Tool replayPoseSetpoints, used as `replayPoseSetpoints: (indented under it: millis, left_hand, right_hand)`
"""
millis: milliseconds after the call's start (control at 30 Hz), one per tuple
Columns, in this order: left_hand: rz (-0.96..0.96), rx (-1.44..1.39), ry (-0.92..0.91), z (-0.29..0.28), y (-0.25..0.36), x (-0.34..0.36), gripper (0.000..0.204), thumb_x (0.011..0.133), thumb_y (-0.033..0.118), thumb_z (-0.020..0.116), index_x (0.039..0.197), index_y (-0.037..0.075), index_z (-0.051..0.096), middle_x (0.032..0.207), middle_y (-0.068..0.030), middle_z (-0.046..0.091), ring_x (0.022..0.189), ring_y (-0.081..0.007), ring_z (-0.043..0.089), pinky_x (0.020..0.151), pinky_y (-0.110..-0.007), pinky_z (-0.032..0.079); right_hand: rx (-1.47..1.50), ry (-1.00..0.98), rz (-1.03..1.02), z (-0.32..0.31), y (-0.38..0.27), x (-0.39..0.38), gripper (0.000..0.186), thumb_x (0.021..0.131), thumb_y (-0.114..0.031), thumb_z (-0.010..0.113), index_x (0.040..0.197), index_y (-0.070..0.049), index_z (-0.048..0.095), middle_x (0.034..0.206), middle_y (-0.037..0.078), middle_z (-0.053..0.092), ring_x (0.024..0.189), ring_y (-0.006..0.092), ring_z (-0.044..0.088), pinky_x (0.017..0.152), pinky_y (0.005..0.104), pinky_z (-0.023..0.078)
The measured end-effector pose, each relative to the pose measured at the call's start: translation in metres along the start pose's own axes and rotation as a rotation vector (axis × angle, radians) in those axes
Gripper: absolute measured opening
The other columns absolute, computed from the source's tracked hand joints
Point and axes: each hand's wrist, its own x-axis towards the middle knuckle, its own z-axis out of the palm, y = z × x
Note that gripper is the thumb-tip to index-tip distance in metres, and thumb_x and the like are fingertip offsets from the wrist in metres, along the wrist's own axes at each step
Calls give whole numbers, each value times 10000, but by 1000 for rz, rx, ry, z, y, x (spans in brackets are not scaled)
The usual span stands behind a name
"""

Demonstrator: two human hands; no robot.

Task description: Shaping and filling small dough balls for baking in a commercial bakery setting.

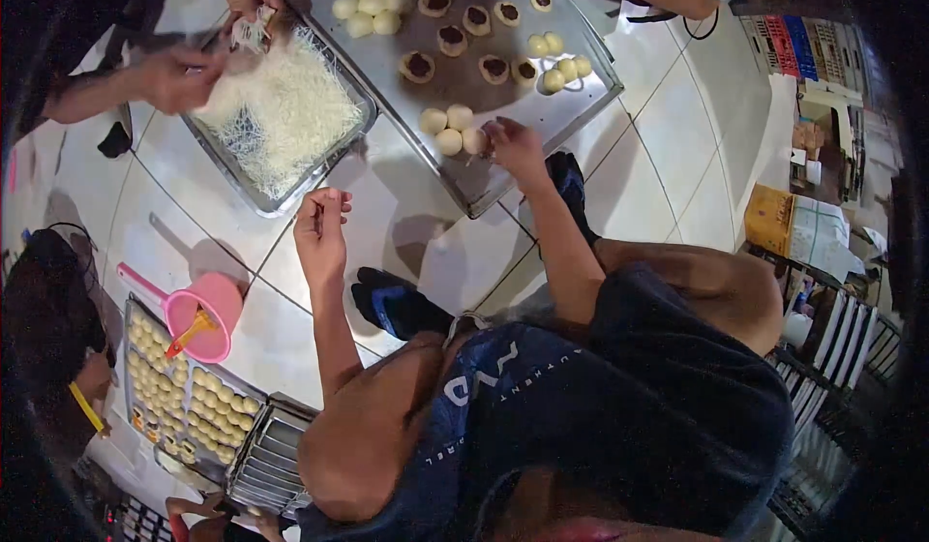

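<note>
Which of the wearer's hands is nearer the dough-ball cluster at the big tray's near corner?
Right. The right hand is at the right edge of the dough-ball cluster, fingertips by one ball. The left hand is off the big tray, lower left of the cluster.

Metal tray (576, 106): shiny silver grey, with a dark shadow across its middle
Dough balls (448, 142) by the tray's near corner: plain pale cream
Small dough balls (546, 45) by the tray's right corner: a bit more yellow
Flat dough rounds (451, 41) in the tray's middle: cream rims with dark brown spots inside
Pan (369, 111): silver
Shreds (290, 106), edge to edge in the pan: white and pale yellow, like thin crisscross threads
Dipper (227, 302): bright pink
Brush (197, 327) in the dipper: yellow and orange
Floor (687, 77): white tiles, thin dark lines making squares
Clothes (581, 406): dark blue, white letters, bluer patches
Footwear (392, 307): black with blue
</note>
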Motion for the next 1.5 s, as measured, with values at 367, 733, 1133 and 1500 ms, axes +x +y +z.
replayPoseSetpoints:
  millis: [367, 733, 1133, 1500]
  left_hand:
    - [-5, -5, -4, 2, -4, -3, 143, 966, 166, 535, 944, 45, 606, 886, -45, 647, 785, -118, 551, 739, -238, 429]
    - [-18, -250, 7, 33, 15, 0, 229, 997, 195, 507, 1094, 13, 606, 999, -70, 654, 868, -134, 584, 813, -254, 463]
    - [49, -785, 312, -25, -19, 18, 322, 1015, 180, 467, 1219, -56, 547, 1146, -139, 631, 1021, -181, 620, 913, -269, 497]
    - [130, -733, 428, -59, -19, 36, 297, 995, 143, 490, 1179, -79, 559, 1129, -142, 635, 1025, -211, 620, 929, -302, 509]
  right_hand:
    - [264, 269, -459, 15, -4, 82, 278, 883, -264, 609, 1019, -34, 685, 836, 100, 677, 710, 223, 626, 620, 314, 488]
    - [1052, -307, -126, 99, -87, -29, 186, 944, -117, 484, 1080, -15, 558, 1045, 131, 623, 955, 255, 626, 870, 346, 515]
    - [69, -665, -106, 183, -90, -106, 254, 944, -192, 558, 1158, -84, 640, 1176, 99, 635, 1042, 236, 604, 849, 337, 490]
    - [-1165, -219, -1042, 253, -20, 25, 198, 797, -121, 578, 955, -32, 659, 934, 122, 637, 816, 281, 600, 672, 466, 481]
